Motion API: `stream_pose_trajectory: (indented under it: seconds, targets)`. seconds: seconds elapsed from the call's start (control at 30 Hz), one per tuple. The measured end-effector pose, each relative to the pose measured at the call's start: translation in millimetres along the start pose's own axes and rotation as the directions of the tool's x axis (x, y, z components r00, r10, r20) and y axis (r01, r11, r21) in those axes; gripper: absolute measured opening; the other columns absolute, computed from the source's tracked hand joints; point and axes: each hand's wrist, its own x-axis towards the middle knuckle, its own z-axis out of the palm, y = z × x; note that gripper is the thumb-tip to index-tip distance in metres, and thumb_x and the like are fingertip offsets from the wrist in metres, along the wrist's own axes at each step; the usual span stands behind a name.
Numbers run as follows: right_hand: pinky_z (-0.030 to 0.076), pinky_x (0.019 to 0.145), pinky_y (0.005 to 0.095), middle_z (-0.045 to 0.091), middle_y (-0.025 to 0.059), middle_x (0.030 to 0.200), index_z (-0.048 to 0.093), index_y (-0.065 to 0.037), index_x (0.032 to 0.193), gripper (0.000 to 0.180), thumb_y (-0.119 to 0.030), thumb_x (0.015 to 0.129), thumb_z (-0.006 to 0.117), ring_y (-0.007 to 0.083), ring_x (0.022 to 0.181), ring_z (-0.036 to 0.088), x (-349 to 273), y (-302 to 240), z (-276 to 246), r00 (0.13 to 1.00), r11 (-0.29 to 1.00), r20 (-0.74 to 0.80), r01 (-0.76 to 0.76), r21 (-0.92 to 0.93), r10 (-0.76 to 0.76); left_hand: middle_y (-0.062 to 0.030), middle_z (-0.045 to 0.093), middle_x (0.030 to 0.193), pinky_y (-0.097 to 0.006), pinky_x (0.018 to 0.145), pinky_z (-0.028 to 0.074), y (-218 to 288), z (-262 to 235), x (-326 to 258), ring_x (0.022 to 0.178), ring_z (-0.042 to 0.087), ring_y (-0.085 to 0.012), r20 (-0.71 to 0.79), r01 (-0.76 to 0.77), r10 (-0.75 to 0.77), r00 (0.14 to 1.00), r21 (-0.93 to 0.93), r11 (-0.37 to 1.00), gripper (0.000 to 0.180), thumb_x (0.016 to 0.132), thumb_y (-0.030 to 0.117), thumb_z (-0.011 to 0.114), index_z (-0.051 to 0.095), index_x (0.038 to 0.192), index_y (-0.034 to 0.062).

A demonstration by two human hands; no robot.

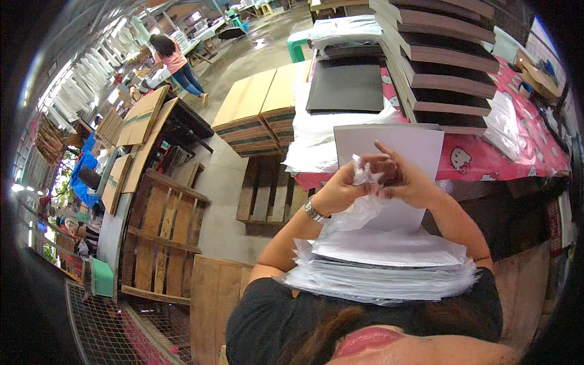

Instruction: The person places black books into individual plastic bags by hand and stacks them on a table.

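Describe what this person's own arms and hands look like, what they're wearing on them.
Both forearms are bare; nothing covers them up to the short sleeves of a black top. The left hand has a silver metal-link wristwatch at its wrist. The right hand shows no watch, bracelet or glove. Neither hand wears gloves; whether there are rings is too small to tell.

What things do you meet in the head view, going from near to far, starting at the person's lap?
Stack of bagged white sheets → left hand and right hand on a clear plastic bag → white sheet → black board → person in pink top.
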Motion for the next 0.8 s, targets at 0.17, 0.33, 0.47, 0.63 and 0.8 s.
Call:
stream_pose_trajectory:
  seconds: [0.17, 0.33, 0.47, 0.63, 0.8]
  targets:
    - [0.046, 0.067, 0.0223, 0.057, 0.0034, 0.09, 0.042, -0.006, 0.131, 0.065, -0.006, 0.072, 0.071, 0.0096, 0.077, 0.054, 11, -10, -33, 0.992, 0.982, -0.116, -0.059, -0.178, 0.039, -0.0144, 0.04, 0.134, -0.025, 0.076, 0.05, 8, -17, -11, 0.12, 0.044, -0.0249, -0.133, -0.079, 0.076, 0.988, -0.019, 0.997, 0.052, 0.077, -0.009, 0.055, 0.04, 0.126, 0.0025]
    - [0.045, 0.069, 0.0223, 0.059, 0.003, 0.089, 0.055, -0.001, 0.115, 0.042, -0.006, 0.075, 0.07, 0.0085, 0.076, 0.055, 20, -3, -16, 0.967, 0.963, -0.255, -0.05, -0.266, -0.02, -0.0137, 0.054, 0.12, -0.024, 0.068, 0.049, -1, -10, -2, 0.103, 0.054, -0.0148, -0.305, -0.092, 0.086, 0.948, -0.005, 0.996, 0.058, 0.075, -0.009, 0.059, 0.039, 0.128, 0.0033]
    - [0.045, 0.06, 0.0216, 0.06, 0.0019, 0.074, 0.063, -0.001, 0.092, 0.013, -0.002, 0.079, 0.062, 0.0073, 0.066, 0.055, 31, -6, -3, 0.838, 0.836, -0.376, 0.159, -0.526, -0.395, -0.0123, 0.061, 0.107, -0.023, 0.062, 0.048, 6, -16, -6, 0.082, 0.058, -0.0136, -0.464, -0.048, 0.046, 0.885, 0.008, 0.999, 0.056, 0.073, -0.008, 0.063, 0.043, 0.124, 0.0031]
    - [0.042, 0.055, 0.0195, 0.06, 0.0001, 0.074, 0.062, -0.005, 0.091, 0.014, -0.009, 0.078, 0.067, 0.0054, 0.063, 0.052, 38, 5, -5, 0.897, 0.955, -0.413, 0.033, -0.294, -0.158, -0.0132, 0.063, 0.101, -0.024, 0.058, 0.052, 7, -18, -1, 0.082, 0.062, -0.0152, -0.463, -0.062, 0.032, 0.886, -0.049, 0.997, 0.051, 0.073, -0.007, 0.064, 0.047, 0.12, 0.0012]
    - [0.037, 0.055, 0.019, 0.052, -0.0047, 0.068, 0.058, -0.008, 0.079, 0.016, -0.016, 0.077, 0.072, 0.0046, 0.063, 0.046, 38, -8, -13, 0.902, 0.961, -0.417, -0.004, -0.276, -0.116, -0.0106, 0.064, 0.095, -0.022, 0.072, 0.049, 2, -18, 3, 0.083, 0.062, -0.0141, -0.509, -0.012, 0.061, 0.859, 0.099, 0.995, 0.047, 0.072, 0.0, 0.07, 0.052, 0.116, 0.0012]
